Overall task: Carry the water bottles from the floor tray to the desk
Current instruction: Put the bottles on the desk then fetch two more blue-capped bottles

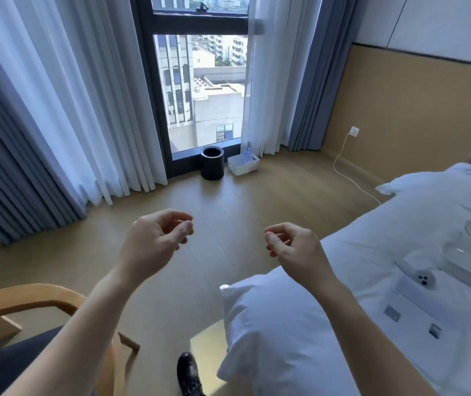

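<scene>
Nearest, below the left hand (154,241), a wooden chair (28,307) with a dark seat curves in from the lower left; a black shoe (189,374) stands on the floor between the forearms. Below and to the right of the right hand (294,247) lies a white bed (371,252), its pillow corner (257,324) jutting toward the floor. On the bedding sit printed cards (411,312); their writing is too small to read.

Both hands hang in the air, empty, fingers loosely curled, thumb near the fingertips but pinching nothing.

Ahead of the hands the wooden floor (228,201) runs bare and open to the window, edged by the curtains (57,110) on the left and the bed on the right. A white cable (343,161) trails from a wall socket far right of the right hand.

Far ahead, against the window (202,90), a black round bin (212,162) stands just beside a white tray (242,164). The water bottles (248,154) stand upright in the tray; no label is readable
</scene>
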`<state>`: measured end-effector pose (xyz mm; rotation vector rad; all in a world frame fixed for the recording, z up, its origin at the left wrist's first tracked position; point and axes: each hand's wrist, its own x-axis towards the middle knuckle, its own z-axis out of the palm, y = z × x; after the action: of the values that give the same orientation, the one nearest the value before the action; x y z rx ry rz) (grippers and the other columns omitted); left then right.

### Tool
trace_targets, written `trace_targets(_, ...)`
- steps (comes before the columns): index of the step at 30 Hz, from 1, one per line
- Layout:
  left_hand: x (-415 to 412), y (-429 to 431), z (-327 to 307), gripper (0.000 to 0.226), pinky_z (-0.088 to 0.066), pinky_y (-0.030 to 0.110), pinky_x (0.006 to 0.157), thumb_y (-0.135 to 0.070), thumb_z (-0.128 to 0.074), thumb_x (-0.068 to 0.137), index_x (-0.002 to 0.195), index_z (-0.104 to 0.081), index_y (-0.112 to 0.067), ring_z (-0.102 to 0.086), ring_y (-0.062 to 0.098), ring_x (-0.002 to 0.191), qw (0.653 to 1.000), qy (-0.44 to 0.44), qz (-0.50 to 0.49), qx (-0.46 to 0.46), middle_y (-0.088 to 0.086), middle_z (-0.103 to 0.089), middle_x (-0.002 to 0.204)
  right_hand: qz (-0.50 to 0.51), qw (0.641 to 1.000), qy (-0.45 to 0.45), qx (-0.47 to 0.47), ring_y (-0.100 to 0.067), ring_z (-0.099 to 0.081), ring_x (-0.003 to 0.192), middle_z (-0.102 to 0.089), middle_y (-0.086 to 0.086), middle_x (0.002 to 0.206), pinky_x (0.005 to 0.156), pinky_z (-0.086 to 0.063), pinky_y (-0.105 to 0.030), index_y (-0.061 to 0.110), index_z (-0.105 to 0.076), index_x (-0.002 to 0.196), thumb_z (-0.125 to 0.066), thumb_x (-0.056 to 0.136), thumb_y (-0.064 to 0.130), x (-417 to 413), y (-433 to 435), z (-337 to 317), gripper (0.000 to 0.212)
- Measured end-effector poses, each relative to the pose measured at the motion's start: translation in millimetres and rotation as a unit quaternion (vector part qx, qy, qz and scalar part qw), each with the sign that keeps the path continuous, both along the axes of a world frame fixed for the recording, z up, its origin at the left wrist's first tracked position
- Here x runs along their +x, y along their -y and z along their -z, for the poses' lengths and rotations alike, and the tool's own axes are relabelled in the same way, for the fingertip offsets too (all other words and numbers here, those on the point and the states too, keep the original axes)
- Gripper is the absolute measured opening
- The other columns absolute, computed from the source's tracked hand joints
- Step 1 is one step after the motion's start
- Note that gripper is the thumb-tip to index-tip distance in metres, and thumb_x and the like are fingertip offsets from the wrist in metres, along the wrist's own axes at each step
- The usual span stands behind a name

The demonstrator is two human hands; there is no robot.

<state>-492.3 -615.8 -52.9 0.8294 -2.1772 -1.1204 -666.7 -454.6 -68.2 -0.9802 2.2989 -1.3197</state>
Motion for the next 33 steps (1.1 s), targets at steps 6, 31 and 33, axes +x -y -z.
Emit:
trace_targets(6,-66,135,-1,0.010,-0.053,0.013,0.058,-0.018,-0.060,0.087,0.091,-0.064,-0.026,-0.065,0.000,0.069,1.000,0.001,-0.002,0.017,-0.007,-0.071,0.079,0.014,1.000,-0.010,0.002,-0.001,-0.063,0.055,-0.066,0.007,0.064,0.069,-0.057,-0.034,0.033,-0.062,0.074,-0.059,0.086,0.023,-76,136,-19,0.016)
trace_targets(31,-489,503,-13,0.009,-0.046,0.019,0.051,-0.017,-0.062,0.086,0.086,-0.069,-0.022,-0.061,0.009,0.054,0.997,0.057,-0.046,0.025,0.004,-0.073,0.073,0.016,0.997,0.059,-0.039,-0.018,-0.067,0.072,-0.068,0.004,0.069,0.078,-0.056,-0.041,0.033,-0.060,0.069,-0.057,0.087,0.025,-511,522,4,0.019)
trace_targets(33,-542,522,-14,0.009,-0.043,0.014,0.043,-0.019,-0.061,0.087,0.088,-0.069,-0.023,-0.065,0.012,0.060,0.997,0.064,-0.038,0.035,0.003,-0.073,0.077,0.029,0.998,0.046,-0.027,-0.019,-0.067,0.076,-0.069,0.001,0.075,0.079,-0.055,-0.040,0.033,-0.060,0.071,-0.057,0.086,0.025,-560,535,-1,0.017)
